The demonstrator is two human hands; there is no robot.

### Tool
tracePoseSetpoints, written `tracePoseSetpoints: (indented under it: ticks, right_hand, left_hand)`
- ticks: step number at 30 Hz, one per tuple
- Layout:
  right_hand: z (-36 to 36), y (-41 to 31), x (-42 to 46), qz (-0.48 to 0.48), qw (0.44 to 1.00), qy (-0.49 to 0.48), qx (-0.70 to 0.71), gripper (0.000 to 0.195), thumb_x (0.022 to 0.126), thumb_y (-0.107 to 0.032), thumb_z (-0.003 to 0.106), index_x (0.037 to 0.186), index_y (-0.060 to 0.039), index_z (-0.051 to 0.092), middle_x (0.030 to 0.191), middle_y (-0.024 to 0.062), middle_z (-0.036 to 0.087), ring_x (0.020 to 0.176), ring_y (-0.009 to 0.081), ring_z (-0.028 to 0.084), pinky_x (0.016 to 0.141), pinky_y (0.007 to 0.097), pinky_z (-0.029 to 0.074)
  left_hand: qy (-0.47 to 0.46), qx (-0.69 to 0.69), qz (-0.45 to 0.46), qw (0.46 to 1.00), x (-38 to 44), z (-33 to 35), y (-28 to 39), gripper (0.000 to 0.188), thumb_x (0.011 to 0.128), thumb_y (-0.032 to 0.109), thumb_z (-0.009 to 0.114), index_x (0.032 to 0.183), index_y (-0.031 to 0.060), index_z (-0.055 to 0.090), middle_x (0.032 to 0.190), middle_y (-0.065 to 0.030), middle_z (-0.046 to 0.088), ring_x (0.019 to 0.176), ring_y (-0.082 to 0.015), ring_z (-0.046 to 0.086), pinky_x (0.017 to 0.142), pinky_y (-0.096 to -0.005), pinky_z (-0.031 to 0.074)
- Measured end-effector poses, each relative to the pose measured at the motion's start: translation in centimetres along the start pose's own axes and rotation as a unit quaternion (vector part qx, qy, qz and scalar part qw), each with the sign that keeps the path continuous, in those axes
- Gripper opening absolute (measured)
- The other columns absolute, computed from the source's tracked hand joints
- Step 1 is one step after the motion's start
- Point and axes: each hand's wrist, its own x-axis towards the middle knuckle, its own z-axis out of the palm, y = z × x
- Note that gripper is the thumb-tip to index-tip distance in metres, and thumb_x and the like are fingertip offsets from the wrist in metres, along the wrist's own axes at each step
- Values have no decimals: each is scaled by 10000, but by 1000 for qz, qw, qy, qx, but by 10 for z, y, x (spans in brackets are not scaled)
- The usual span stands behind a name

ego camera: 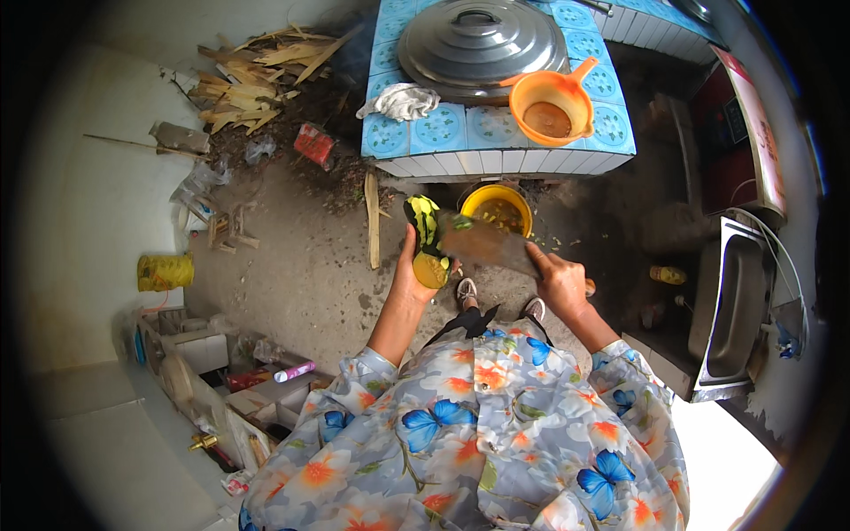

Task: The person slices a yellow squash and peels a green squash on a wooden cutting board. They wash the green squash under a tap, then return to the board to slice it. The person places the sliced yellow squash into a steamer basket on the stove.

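Observation:
My left hand (413, 272) holds a long dark-green squash (427, 229), its skin cut away in patches that show yellow flesh. The end nearest me is a cut face of yellow-orange. In my right hand (563, 282) is a broad-bladed cleaver (488, 245), gripped by its wooden handle. The blade lies beside the squash and is somewhat blurred; a green bit sits near its far corner. Whether the edge touches the squash I cannot tell. Beyond the blade, a yellow bucket (524, 199) stands on the floor with murky liquid and scraps in it.
A blue-tiled stove (438, 129) bears a large lidded metal pot (481, 40), an orange strainer-like dipper (552, 109) and a grey cloth (400, 101). Split wood (265, 73) is heaped at the left, near a small wooden stool (231, 226). A steel sink (734, 305) stands right.

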Motion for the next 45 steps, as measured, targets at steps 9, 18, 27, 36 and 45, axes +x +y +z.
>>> tracePoseSetpoints:
  ticks: [9,18,27,36,45]
  right_hand:
    - [-22,-50,7,-94,992,-46,64,628,619,-79,642,1239,-127,550,712,60,567,604,250,609,523,366,497]
    - [-13,-27,12,-96,995,-33,25,599,633,-91,640,1226,-79,555,699,63,565,584,233,599,521,355,495]
    - [11,2,-1,-11,1000,1,3,510,656,-44,614,1161,-112,599,658,76,566,564,256,598,524,377,482]
    - [3,4,-3,114,987,-12,112,380,737,-34,643,1114,-83,634,842,200,643,729,338,635,626,382,509]
    - [-14,-39,3,50,984,13,170,520,640,-36,680,1151,-117,618,871,126,664,721,300,644,616,369,521]
  left_hand:
    - [16,53,-47,997,-9,7,7,575,890,607,386,1051,116,640,930,-94,672,844,-213,647,776,-368,528]
    - [-45,23,-1,999,2,-7,3,530,938,523,367,1194,86,527,1073,-53,615,949,-180,601,812,-364,501]
    - [16,13,25,999,-7,-9,-5,585,899,577,397,1203,94,522,1068,-105,615,932,-258,608,762,-425,522]
    - [-36,28,39,998,-2,-15,12,604,837,620,467,1125,96,553,1021,-138,616,912,-282,617,788,-434,525]
    - [-6,90,81,993,5,-2,19,543,838,534,552,1146,87,543,1031,-100,623,920,-245,628,801,-410,543]
